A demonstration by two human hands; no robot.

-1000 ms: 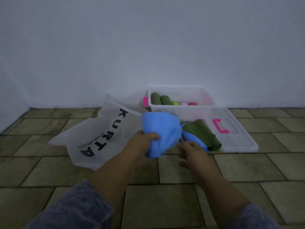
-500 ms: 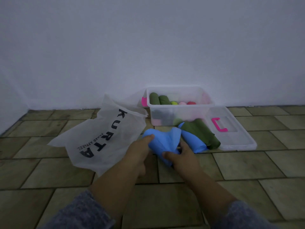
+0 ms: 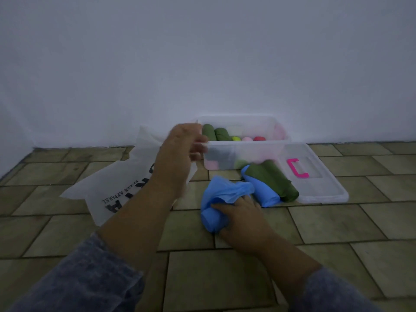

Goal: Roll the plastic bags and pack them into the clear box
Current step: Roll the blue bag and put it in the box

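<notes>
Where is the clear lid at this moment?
Head view, right side: the lid lies flat on the tiled floor, right of the clear box, beside the rolled green bag.

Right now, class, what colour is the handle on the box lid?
The handle is pink; head view.

Right hand [image 3: 240, 214] grips crumpled blue bag [image 3: 224, 192].

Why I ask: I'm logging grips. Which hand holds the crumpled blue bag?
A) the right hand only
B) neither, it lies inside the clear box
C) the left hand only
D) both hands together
A: the right hand grips the crumpled blue bag, while the left hand is raised apart from it, near the clear box.
</notes>
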